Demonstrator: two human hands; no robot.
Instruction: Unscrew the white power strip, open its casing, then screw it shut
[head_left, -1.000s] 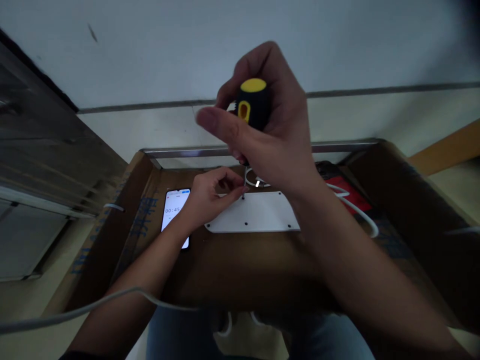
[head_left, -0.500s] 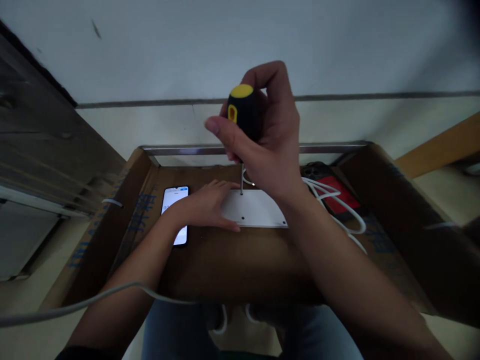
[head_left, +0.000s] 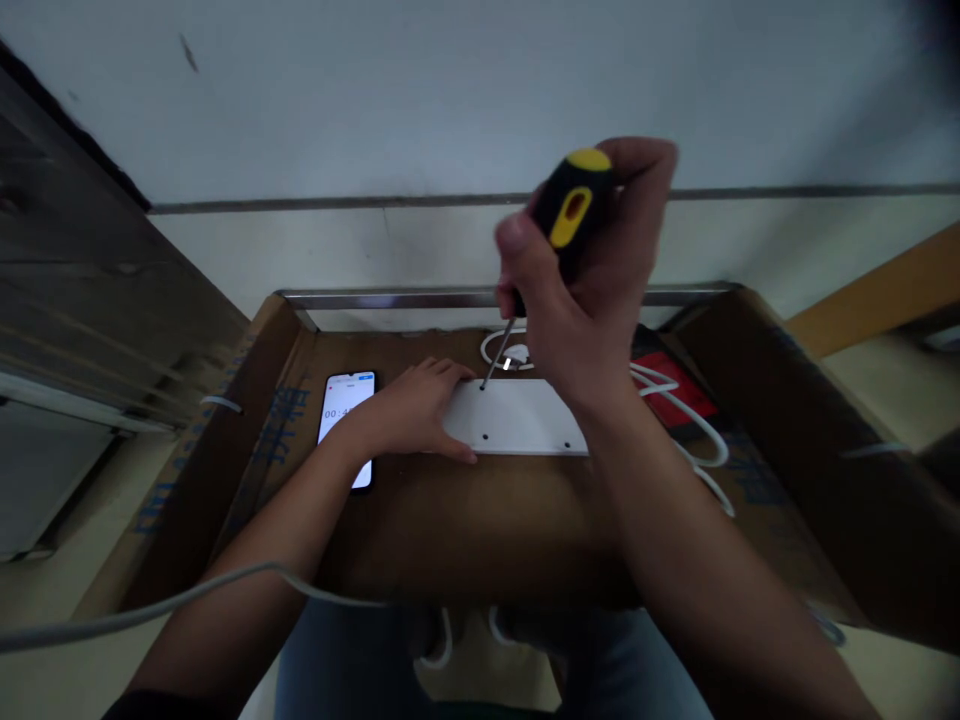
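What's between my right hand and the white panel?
The screwdriver's thin metal shaft. In the head view, it slants from the right hand down to a dark spot near the far edge of the white panel.

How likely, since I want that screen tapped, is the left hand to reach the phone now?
Probably yes: the left hand would likely need to leave the white panel, but the phone lies close by, its top uncovered, though the wrist crosses it lower down.
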